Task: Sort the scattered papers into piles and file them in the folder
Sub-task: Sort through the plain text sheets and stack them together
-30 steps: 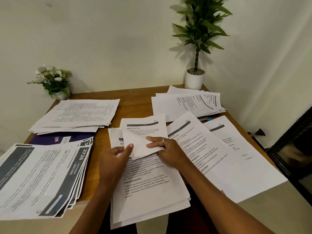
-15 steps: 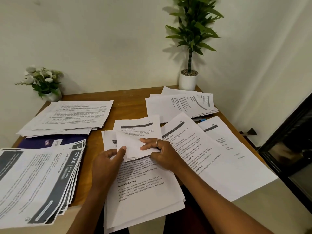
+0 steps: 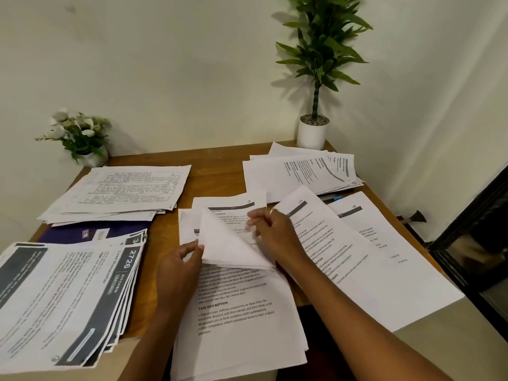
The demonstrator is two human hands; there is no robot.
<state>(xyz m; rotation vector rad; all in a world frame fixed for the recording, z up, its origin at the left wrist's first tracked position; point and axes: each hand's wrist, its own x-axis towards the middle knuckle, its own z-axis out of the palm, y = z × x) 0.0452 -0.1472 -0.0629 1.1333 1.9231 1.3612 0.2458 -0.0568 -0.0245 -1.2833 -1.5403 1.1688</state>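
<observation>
While the left hand (image 3: 178, 268) pinches the corner of a white paper sheet (image 3: 233, 248) and the right hand (image 3: 275, 232) its top edge, it curls over the printed paper stack (image 3: 242, 312) at the near edge of the wooden worktop (image 3: 214, 171)

Both forearms reaching forward, converging; left hand (image 3: 178, 266) pinching sheet (image 3: 233, 247) edge between thumb and fingers; right hand (image 3: 276, 232) curling fingers, pinching same sheet's upper part.

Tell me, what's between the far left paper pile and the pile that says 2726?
A dark blue folder, edges under the far left pile and the 2726 pile, in the head view.
</observation>
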